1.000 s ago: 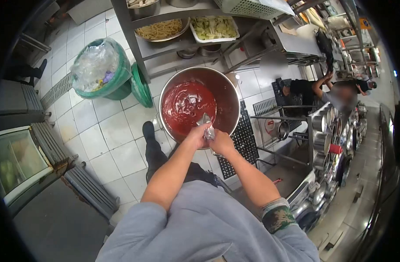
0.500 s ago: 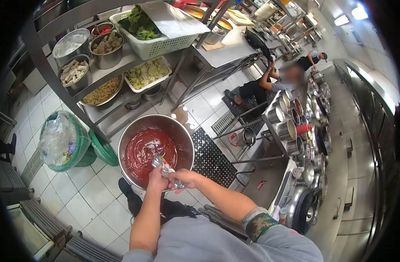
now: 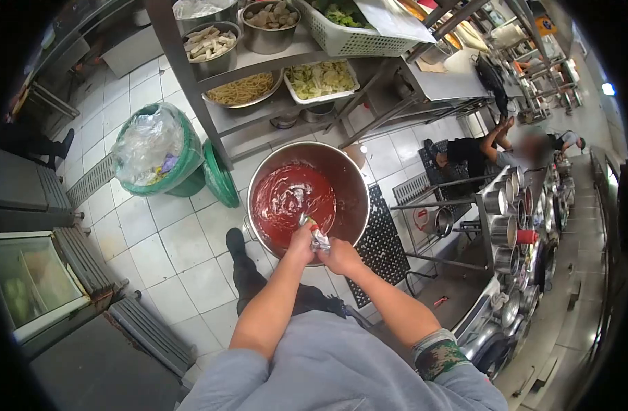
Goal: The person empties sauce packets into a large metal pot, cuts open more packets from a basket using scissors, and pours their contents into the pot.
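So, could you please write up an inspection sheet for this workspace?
Surface: square white floor tiles; perforated black mat.
Job's things: large round steel pot of glossy red liquid; crumpled silver-and-red packet held over it.
Clutter: round green plastic bin heaped with clear plastic; green lid beside it.
Grips: left grip and right grip both closed on the packet.
Cables: nothing clearly seen.
Surroundings: grey metal shelving with food containers; another person farther off.
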### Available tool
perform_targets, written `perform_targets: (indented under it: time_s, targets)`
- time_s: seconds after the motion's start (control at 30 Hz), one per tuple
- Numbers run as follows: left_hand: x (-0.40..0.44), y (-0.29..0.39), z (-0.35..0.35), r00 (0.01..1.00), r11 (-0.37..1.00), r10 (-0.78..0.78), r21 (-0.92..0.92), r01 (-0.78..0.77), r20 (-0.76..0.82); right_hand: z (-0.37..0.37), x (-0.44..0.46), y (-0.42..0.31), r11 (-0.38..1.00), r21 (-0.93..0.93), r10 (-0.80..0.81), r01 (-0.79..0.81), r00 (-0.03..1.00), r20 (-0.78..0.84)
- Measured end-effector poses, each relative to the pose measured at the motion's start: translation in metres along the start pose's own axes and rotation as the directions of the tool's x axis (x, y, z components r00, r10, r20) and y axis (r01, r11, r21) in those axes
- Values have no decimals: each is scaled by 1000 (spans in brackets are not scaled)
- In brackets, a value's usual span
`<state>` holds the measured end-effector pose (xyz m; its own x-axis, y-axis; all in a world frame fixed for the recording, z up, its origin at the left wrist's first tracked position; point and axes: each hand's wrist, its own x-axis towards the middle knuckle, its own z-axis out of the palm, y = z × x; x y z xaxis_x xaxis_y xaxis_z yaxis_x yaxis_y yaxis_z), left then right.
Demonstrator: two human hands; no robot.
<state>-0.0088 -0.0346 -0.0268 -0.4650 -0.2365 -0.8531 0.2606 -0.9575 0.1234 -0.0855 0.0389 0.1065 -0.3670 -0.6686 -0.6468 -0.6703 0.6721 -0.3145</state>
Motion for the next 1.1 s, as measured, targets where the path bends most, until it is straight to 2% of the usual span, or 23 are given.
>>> perform_targets:
  time_s: [0.1, 0.2, 0.23, 0.33, 0.37, 0.47, 0.5, 0.67, 0.73, 0.77, 0.8, 0.87, 0.9, 0.93, 1.0, 1.07, 1.1]
  targets:
    - [-4, 4, 5, 999, 1000, 11, -26, -10, 52, 5, 2, 0, 998, 35, -43, 44, 998, -51]
    - [-3, 4, 6, 999, 998, 54, 33, -54, -1, 11, 3, 4, 990, 129, -53, 59, 997, -52]
    - [-3, 4, 3, 997, 994, 75, 71, -77, 27, 11, 3, 5, 983, 171, -53, 60, 998, -43]
    - [-9, 7, 3, 989, 956, 141, 251, -150, 53, 8, 9, 18, 777, 620, -104, -107, 950, 294]
    - [-13, 4, 3, 988, 970, 135, 194, -146, 71, 12, 11, 22, 705, 687, -55, -175, 953, 299]
    - [-18, -1, 11, 989, 972, 137, 184, -145, 58, 9, -4, 14, 536, 753, 40, -382, 902, 429]
    - [-18, 1, 12, 996, 981, 66, 178, -75, 58, 5, -8, 10, 522, 773, 20, -360, 911, 411]
    - [-9, 5, 13, 995, 984, 5, 178, -23, 104, 2, -13, 10, 682, 701, 30, -206, 967, 255]
    - [-19, 12, 26, 998, 964, -10, 267, -6, 60, 0, -14, 7, 698, 688, 55, -198, 973, 224]
    - [-27, 13, 32, 997, 980, -16, 198, 1, 76, 4, -12, 9, 755, 636, 59, -162, 982, 180]
    - [-25, 12, 33, 997, 977, 5, 211, -21, 76, 7, -10, 13, 810, 573, 58, -125, 989, 135]
    - [-18, 8, 27, 995, 969, 40, 239, -62, 94, 11, -18, 11, 923, 383, -6, 47, 994, -109]
    - [-24, 8, 30, 998, 969, 28, 245, -43, 63, 1, -21, 1, 947, 320, 46, -32, 998, -39]
    - [-26, 6, 33, 999, 973, 30, 227, -37, 34, 25, -9, 17, 949, 313, 50, -26, 996, -71]
    - [-25, 5, 32, 999, 970, 2, 243, -13, 42, 8, -23, 5, 982, 190, 36, -20, 996, -79]
    - [-19, 1, 27, 997, 991, -59, 123, 54, 41, 2, -26, 1, 984, 171, 57, -48, 997, -54]
    - [-20, 1, 27, 997, 988, -59, 149, 51, 50, 6, -24, 3, 986, 162, 33, -24, 998, -49]
